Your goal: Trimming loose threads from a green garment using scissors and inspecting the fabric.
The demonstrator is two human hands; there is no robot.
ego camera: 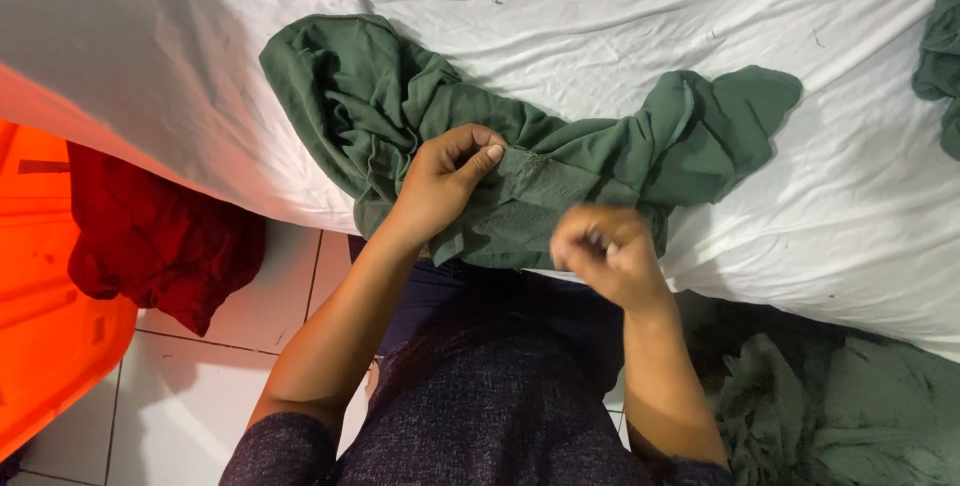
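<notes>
Knit sleeves frame both forearms reaching up to the green cloth (560, 161), soft and crumpled, draped over the white sheet's (850, 176) edge. Right hand (605, 251), blurred, pinches its near hem; left hand (445, 181) curls fingers clamped on a fold. Left of it hangs a red cloth (150, 236) over an orange bin (40, 346).

Wrinkled white bed sheet (560, 6) spread across the upper half, from nine o'clock round to three. Orange plastic tub (40, 276) at eight o'clock, with dark red cloth (150, 236) draped over its rim and hanging toward pale tiled floor (190, 386) at seven. Heap of green fabric (850, 406) at five o'clock, below the bed's edge. Another bit of green cloth (942, 46) at two o'clock, cut by the frame's edge.
</notes>
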